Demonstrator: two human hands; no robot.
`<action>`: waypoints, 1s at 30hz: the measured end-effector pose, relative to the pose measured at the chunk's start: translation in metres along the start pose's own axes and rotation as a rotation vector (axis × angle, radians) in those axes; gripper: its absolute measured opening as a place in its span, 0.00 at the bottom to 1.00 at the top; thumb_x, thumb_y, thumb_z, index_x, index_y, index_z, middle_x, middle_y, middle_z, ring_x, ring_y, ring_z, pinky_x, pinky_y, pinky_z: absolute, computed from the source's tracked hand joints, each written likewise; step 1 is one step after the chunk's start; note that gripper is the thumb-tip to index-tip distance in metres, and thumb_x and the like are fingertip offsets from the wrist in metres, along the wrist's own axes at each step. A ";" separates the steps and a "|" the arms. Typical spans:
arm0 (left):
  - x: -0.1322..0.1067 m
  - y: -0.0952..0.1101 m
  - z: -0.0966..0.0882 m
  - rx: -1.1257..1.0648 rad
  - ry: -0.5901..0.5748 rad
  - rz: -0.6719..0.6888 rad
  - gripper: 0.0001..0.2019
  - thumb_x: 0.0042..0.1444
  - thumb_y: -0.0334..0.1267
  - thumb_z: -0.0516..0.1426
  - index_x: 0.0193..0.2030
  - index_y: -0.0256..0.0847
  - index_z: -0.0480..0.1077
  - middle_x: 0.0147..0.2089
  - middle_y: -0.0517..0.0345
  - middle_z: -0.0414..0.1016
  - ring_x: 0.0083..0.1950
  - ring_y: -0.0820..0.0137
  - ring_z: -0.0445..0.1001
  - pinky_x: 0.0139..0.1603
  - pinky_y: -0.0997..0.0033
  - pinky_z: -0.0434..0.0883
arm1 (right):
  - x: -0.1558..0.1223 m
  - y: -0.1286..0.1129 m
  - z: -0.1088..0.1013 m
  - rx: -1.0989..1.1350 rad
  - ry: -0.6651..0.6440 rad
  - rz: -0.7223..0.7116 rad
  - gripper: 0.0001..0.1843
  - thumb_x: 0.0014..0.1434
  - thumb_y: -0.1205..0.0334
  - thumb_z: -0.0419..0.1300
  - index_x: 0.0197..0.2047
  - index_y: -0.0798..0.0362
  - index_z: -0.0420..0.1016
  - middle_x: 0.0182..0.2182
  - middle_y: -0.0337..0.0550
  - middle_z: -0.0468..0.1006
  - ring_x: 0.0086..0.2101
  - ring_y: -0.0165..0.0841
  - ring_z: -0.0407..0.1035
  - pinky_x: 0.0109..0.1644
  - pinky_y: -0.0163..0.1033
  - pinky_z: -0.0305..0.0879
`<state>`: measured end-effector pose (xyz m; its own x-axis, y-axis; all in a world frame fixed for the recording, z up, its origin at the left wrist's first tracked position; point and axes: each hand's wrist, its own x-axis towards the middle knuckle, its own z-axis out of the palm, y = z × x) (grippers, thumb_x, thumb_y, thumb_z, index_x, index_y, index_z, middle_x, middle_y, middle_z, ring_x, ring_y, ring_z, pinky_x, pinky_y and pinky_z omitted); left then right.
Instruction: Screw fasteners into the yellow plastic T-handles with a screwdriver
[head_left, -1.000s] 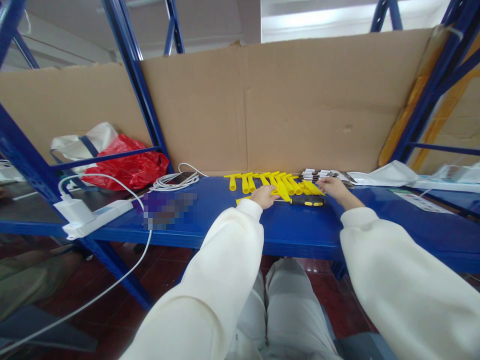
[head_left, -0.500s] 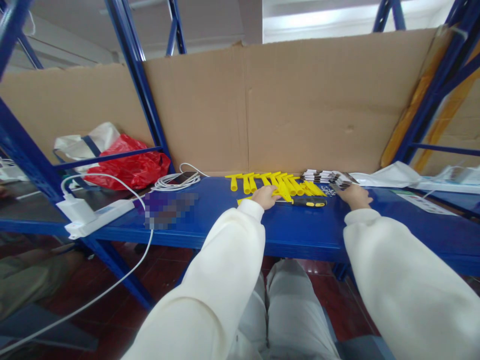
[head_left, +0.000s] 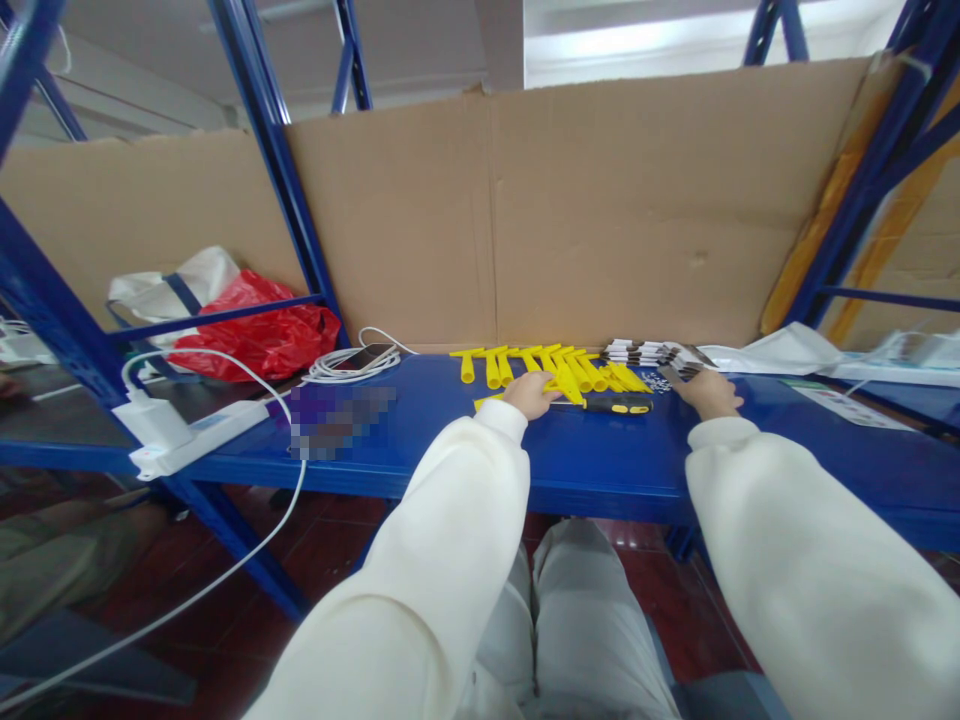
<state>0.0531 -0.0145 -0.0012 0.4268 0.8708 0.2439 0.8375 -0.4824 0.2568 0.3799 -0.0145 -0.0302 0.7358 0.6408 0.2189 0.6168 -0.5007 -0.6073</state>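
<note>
A row of several yellow plastic tubes [head_left: 525, 362] lies on the blue shelf [head_left: 600, 450] against the cardboard back. My left hand [head_left: 529, 393] rests closed on a yellow tube at the near end of that row. A yellow-and-black screwdriver [head_left: 619, 404] lies just to its right. My right hand [head_left: 709, 392] sits by a stack of dark flat metal pieces [head_left: 652, 352] and a small heap of screws [head_left: 660, 381]; its fingers curl on one dark piece.
A tall cardboard sheet [head_left: 570, 210] backs the shelf. A phone with coiled white cable [head_left: 360, 360], a white power strip [head_left: 187, 432] and a red plastic bag [head_left: 255, 335] lie to the left. White bags [head_left: 780, 352] lie to the right. Blue rack posts [head_left: 277, 170] stand around.
My right hand has moved from the yellow tubes and screwdriver rightward to the dark pieces. My left hand has stayed put.
</note>
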 end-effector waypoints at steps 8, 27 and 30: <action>0.000 0.001 0.000 -0.005 0.006 -0.012 0.19 0.75 0.41 0.61 0.70 0.46 0.78 0.73 0.50 0.80 0.74 0.60 0.78 0.73 0.65 0.73 | 0.005 0.000 0.001 0.028 -0.004 0.010 0.29 0.57 0.43 0.74 0.56 0.51 0.85 0.59 0.72 0.82 0.65 0.68 0.71 0.66 0.69 0.69; -0.001 0.002 -0.001 -0.013 0.016 -0.003 0.19 0.75 0.40 0.61 0.68 0.44 0.79 0.72 0.48 0.81 0.74 0.59 0.78 0.73 0.65 0.74 | -0.017 -0.036 -0.013 0.216 0.028 -0.113 0.10 0.64 0.57 0.66 0.38 0.54 0.84 0.45 0.59 0.86 0.53 0.54 0.78 0.59 0.53 0.74; -0.002 0.004 -0.002 -0.015 0.020 -0.010 0.19 0.75 0.40 0.61 0.68 0.43 0.79 0.72 0.47 0.81 0.74 0.59 0.78 0.73 0.65 0.74 | -0.029 -0.051 -0.007 0.407 -0.040 -0.298 0.15 0.61 0.54 0.70 0.27 0.50 0.76 0.31 0.48 0.82 0.41 0.45 0.77 0.48 0.45 0.73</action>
<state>0.0545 -0.0180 0.0013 0.4117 0.8734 0.2601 0.8363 -0.4755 0.2731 0.3290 -0.0121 -0.0003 0.5281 0.7470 0.4040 0.6339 -0.0302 -0.7728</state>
